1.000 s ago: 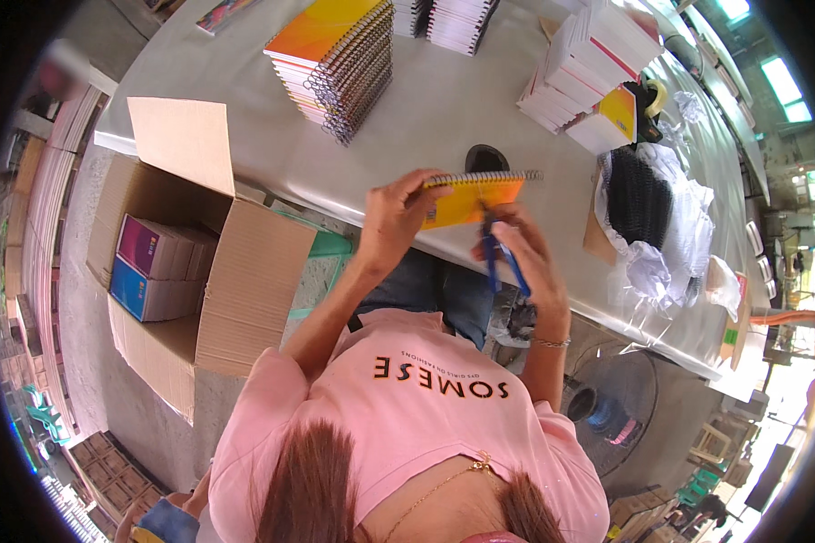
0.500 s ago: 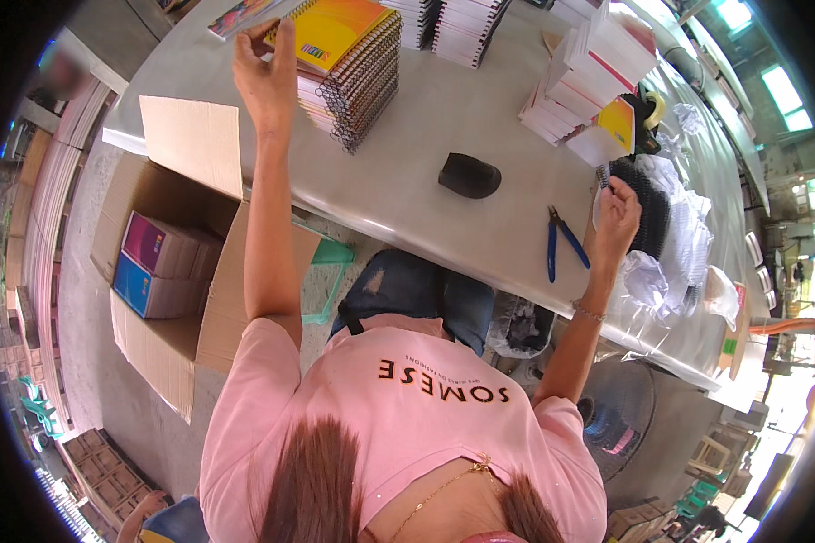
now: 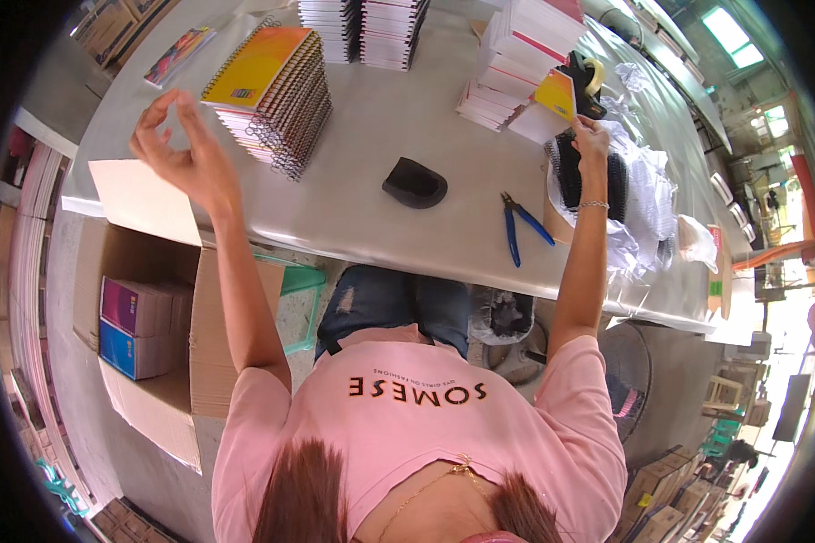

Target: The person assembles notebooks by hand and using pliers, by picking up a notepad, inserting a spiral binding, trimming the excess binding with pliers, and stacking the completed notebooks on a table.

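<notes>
My left hand [image 3: 186, 154] is raised at the near left of the spiral notebooks [image 3: 267, 86], fingers curled loosely apart, with nothing in it. Those notebooks are piled high, the top one with a yellow-orange cover, black wire coils along the side. On the right, my right hand [image 3: 591, 140] reaches to a yellow-covered notebook [image 3: 555, 93], fingers pinched at its near corner. Just below that hand lie black wire binding coils [image 3: 611, 185] on white crumpled wrapping [image 3: 647, 195]. Whether a coil piece is also in its fingers is hidden.
Blue-handled pliers [image 3: 522, 226] and a black curved pad [image 3: 415, 183] lie on the grey table [image 3: 353, 222]. Taller book stacks [image 3: 391, 32] stand at the back. An open cardboard box [image 3: 199, 344] with notebooks is at the left, below the table edge. A glossy sheet [image 3: 179, 56] lies far left.
My left hand has come off the notebook stack, back toward me and left. My right hand has moved away from the wire coils, farther up to the yellow-covered notebook. The view has shifted.
</notes>
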A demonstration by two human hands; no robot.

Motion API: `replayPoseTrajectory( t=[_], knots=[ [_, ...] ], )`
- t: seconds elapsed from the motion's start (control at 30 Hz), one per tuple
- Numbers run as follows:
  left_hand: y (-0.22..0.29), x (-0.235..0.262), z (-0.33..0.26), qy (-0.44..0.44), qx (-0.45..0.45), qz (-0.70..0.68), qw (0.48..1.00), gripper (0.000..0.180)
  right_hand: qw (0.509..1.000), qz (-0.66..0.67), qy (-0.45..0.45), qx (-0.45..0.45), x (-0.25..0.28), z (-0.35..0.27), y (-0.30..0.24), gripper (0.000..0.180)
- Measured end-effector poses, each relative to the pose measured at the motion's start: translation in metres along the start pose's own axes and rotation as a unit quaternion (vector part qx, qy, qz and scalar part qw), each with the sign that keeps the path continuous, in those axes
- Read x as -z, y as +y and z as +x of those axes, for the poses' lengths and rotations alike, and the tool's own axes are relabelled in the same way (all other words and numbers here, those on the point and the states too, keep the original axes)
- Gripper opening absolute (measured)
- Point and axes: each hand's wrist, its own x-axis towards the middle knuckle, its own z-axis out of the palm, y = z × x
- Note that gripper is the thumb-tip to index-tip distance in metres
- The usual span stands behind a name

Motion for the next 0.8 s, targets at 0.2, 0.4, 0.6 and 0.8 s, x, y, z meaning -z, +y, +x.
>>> replayPoseTrajectory(
  t=[0.2, 0.4, 0.6, 0.8],
  knots=[
    [0.061, -0.010, -0.045, -0.100, -0.089, -0.074, 0.988, 0.011, 0.990, 0.094, 0.078, -0.073, -0.018, -0.007, -0.005, 0.038],
    [0.109, -0.046, -0.105, -0.304, -0.015, -0.220, 0.927, 0.011, 0.994, 0.105, -0.020, -0.031, -0.011, 0.012, -0.010, 0.035],
    [0.127, -0.059, -0.137, -0.426, 0.123, -0.308, 0.842, 0.021, 0.977, 0.154, 0.139, 0.042, 0.006, -0.068, -0.037, 0.026],
    [0.134, -0.084, -0.169, -0.426, 0.390, -0.497, 0.648, 0.046, 0.954, 0.297, -0.008, 0.041, -0.014, -0.218, -0.088, 0.018]
  ],
)
